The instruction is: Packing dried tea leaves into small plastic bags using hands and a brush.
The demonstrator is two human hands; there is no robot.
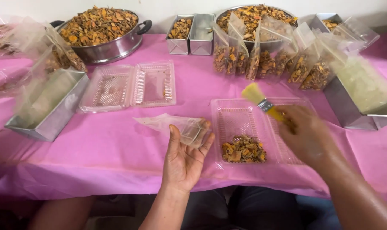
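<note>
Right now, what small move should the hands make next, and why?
Probably sweep the brush in the right hand down toward the dried pieces in the clear tray. The left hand holds an empty clear bag beside that tray, and the bristles hover above the pile.

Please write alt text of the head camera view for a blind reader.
The left hand holds a clear bag and the right hand holds a yellow brush over a plastic tray with dried orange pieces, on a pink table.
</note>
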